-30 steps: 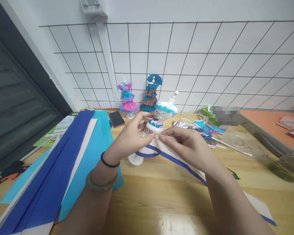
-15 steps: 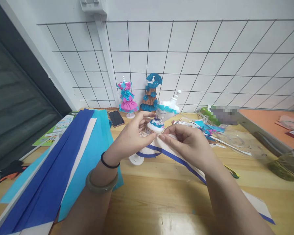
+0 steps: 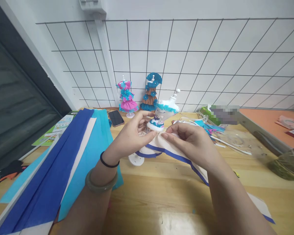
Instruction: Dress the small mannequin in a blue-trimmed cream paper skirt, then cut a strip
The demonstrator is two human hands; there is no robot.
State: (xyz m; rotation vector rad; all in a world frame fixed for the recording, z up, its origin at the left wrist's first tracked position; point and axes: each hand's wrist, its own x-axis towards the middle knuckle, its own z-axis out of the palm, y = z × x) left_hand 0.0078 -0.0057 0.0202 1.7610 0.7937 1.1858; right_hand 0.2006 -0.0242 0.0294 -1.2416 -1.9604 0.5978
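A small white dress-form mannequin (image 3: 168, 106) tilts to the right, with turquoise and blue scraps on its chest and hips. My left hand (image 3: 136, 132) is wrapped around its lower body, thumb pressing at the hip. A long cream paper strip (image 3: 172, 145) with a dark blue edge gathers in folds around the hip and trails right beneath my right arm. My right hand (image 3: 186, 138) pinches the strip's upper edge between thumb and fingers, close to the left thumb. Below the left hand the mannequin's round white base (image 3: 136, 159) shows in part.
Two dressed mannequins, one pink (image 3: 128, 98) and one teal and brown (image 3: 150, 93), stand by the grid wall. Blue paper strips (image 3: 54, 169) and a phone (image 3: 116, 118) lie left. Paper scraps (image 3: 205, 125), an orange tray (image 3: 271, 122) and a glass jar (image 3: 289, 164) are right.
The strip's edge by my right hand is more bunched at the hip. My right hand has shifted very slightly right; the left keeps its hold.
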